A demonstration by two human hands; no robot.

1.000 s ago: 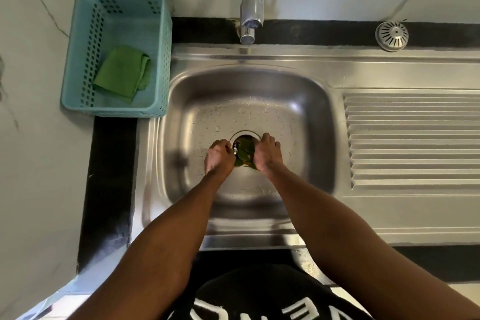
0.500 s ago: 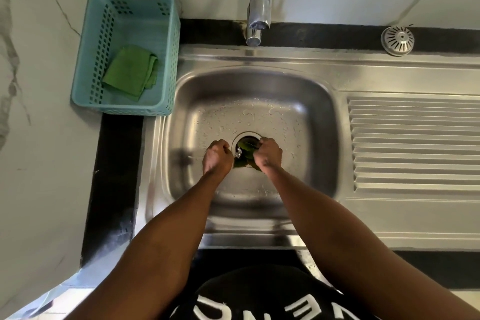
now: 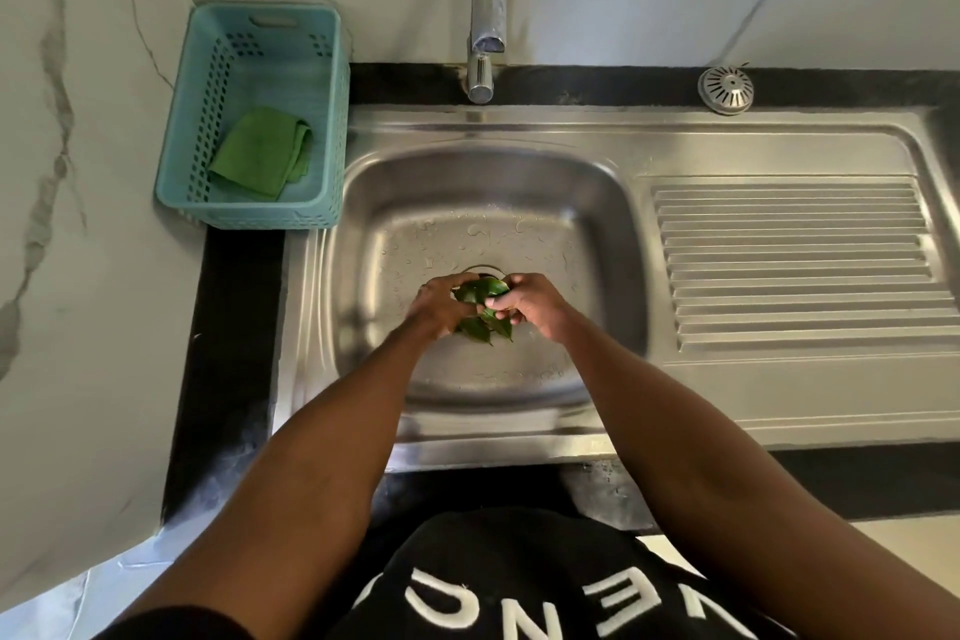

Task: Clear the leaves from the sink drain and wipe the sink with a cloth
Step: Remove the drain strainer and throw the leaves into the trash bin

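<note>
A bunch of dark green leaves (image 3: 482, 311) is gathered between my two hands, just above the drain of the steel sink (image 3: 467, 203). My left hand (image 3: 439, 307) cups the leaves from the left. From the right, my right hand (image 3: 530, 304) pinches them with its fingers. Only the far rim of the drain (image 3: 483, 270) shows; my hands and the leaves hide the rest. Water drops dot the basin floor. A folded green cloth (image 3: 262, 153) lies inside a teal plastic basket (image 3: 208, 130) left of the sink.
The tap (image 3: 485, 26) hangs over the basin's back edge. A ribbed draining board (image 3: 795, 265) extends to the right. A round metal strainer cap (image 3: 725, 90) sits on the black counter strip behind it. Marble walls close the left and back.
My hands have drawn closer together and lifted the leaves up out of the drain; more leaf now shows below my fingers. My head has moved, shifting the view.
</note>
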